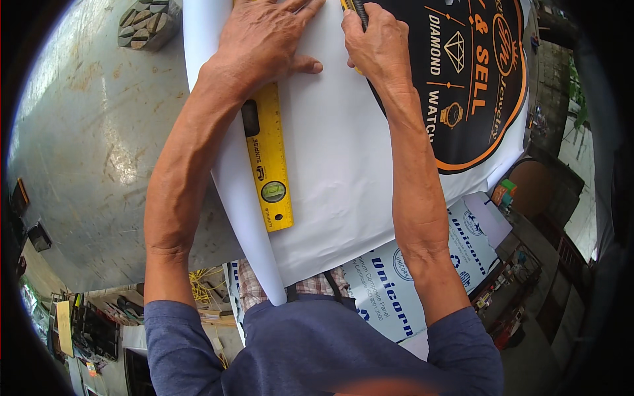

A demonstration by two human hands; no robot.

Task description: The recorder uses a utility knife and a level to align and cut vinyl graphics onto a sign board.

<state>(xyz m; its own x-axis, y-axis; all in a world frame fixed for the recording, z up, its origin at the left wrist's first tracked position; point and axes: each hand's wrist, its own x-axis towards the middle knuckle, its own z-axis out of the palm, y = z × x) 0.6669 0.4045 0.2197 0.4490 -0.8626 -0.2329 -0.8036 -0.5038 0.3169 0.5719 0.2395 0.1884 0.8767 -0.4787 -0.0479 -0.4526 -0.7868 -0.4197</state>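
Note:
My left hand (267,39) lies spread, palm down, over a white printed sheet (337,158), with its thumb stretched out to the right. Some of its fingertips run past the top edge of the picture. Under that hand and wrist passes a yellow spirit level (272,165), lying lengthwise on the sheet near its curled left edge. To the right, my right hand (378,49) is closed around a black-and-yellow utility knife (357,9); its blade cannot be made out. Beside this hand is the sheet's black sign print (456,66) with orange and white lettering and drawings.
A grey metal tabletop (99,152) extends to the left, bearing a clear bag of dark stone-like pieces (146,25). Below the sheet is a pale blue panel (380,297) with dark printing. Yellow cord (205,287) hangs at lower left, near cluttered shelves.

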